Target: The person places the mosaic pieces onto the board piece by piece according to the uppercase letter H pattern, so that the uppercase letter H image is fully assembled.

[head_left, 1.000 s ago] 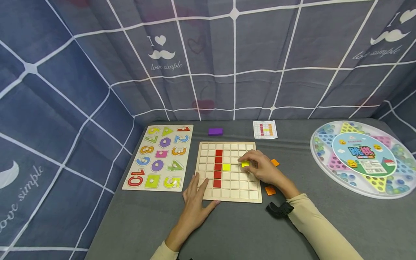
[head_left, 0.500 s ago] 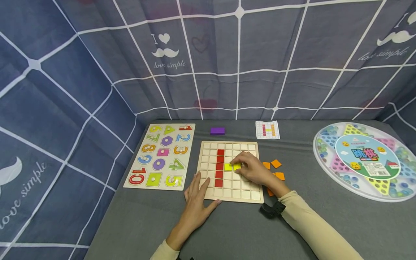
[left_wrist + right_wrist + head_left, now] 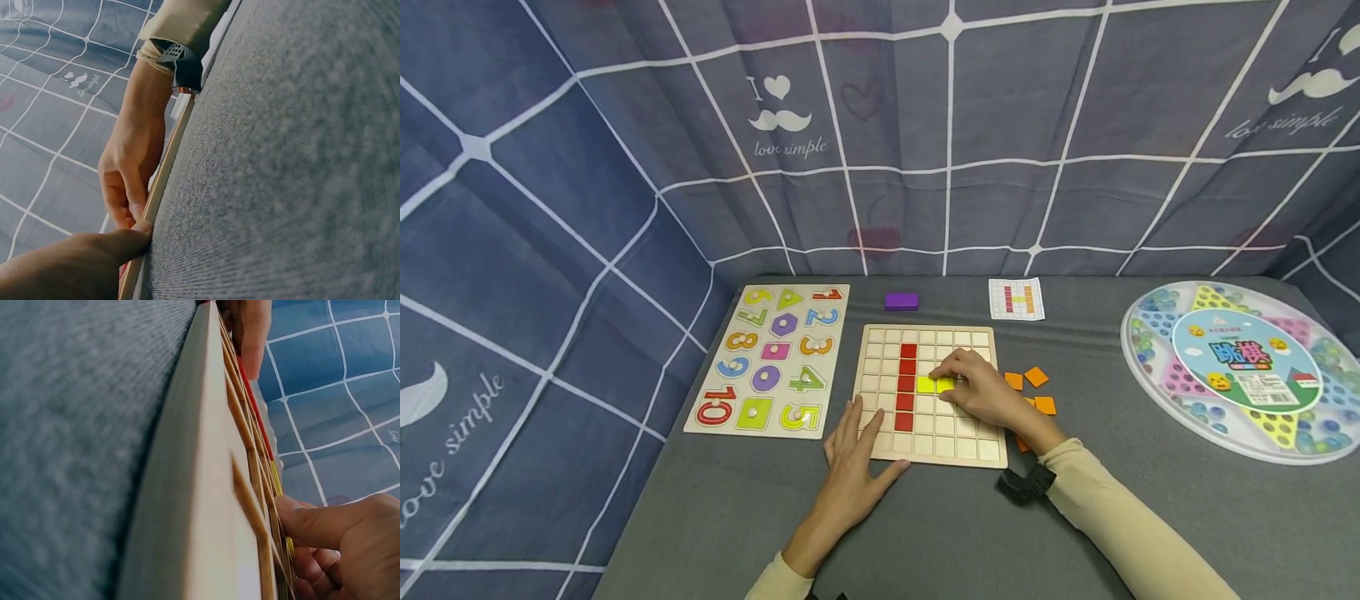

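Note:
A wooden grid board lies flat, with a column of red square tiles set in it. Right of the column one yellow tile sits in a cell. Beside it, a second yellow tile is pinched between the thumb and fingers of my right hand, low over the grid. The right wrist view shows the right thumb against the board's surface, partly hiding the tile. My left hand rests with spread fingers on the board's lower left corner, its thumb along the near edge.
Several orange tiles lie right of the board. Behind it are a purple block and a printed pattern card. A number puzzle board lies at left, a round Chinese checkers set at right. A patterned curtain stands behind.
My right hand has moved left across the grid with the yellow tile, bringing it down beside the first yellow one. The left hand stays on the corner.

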`<state>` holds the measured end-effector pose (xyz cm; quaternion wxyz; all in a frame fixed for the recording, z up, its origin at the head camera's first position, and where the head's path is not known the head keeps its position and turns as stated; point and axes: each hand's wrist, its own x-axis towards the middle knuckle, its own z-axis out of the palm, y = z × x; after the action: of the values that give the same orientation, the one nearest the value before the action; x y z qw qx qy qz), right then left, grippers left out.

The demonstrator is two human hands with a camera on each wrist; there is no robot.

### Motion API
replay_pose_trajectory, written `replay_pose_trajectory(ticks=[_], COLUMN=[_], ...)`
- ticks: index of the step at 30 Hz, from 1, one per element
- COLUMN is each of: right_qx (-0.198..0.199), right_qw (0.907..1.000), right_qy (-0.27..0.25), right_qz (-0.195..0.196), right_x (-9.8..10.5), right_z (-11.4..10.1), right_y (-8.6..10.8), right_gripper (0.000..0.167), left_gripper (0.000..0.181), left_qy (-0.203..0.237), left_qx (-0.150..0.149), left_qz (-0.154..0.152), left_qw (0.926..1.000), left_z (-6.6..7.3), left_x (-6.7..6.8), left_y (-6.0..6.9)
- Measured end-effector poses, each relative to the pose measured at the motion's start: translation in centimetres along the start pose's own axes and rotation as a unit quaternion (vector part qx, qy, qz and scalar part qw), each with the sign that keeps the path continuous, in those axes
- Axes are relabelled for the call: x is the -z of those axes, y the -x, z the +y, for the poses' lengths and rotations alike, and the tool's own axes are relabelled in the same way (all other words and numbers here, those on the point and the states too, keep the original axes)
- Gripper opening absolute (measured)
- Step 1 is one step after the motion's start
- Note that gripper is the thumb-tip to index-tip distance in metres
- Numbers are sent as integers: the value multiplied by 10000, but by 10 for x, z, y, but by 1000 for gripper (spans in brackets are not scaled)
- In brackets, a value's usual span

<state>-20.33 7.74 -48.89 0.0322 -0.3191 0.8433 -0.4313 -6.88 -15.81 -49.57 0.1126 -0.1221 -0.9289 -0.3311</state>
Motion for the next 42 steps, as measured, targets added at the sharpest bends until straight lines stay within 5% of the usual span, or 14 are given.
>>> replay_pose_trajectory(ticks=[23, 33, 42], right_qx=[117, 542, 433], right_qw=[9999, 9980, 9982], right_qy=[119, 193, 381], right_qz=[27, 243, 183], right_x=[-2, 7, 7], right_z=[2, 6, 7], right_y=[-1, 3, 5], right_gripper=[23, 22, 21], left_gripper=[77, 76, 75], left_qy=[-69, -50, -8], left_qx=[55, -8, -46], left_qz=[-35, 38, 38], left_qw=[10000, 10000, 10000], left_z=[1, -1, -1], left_x=[0, 0, 1], left_y=[1, 1, 1])
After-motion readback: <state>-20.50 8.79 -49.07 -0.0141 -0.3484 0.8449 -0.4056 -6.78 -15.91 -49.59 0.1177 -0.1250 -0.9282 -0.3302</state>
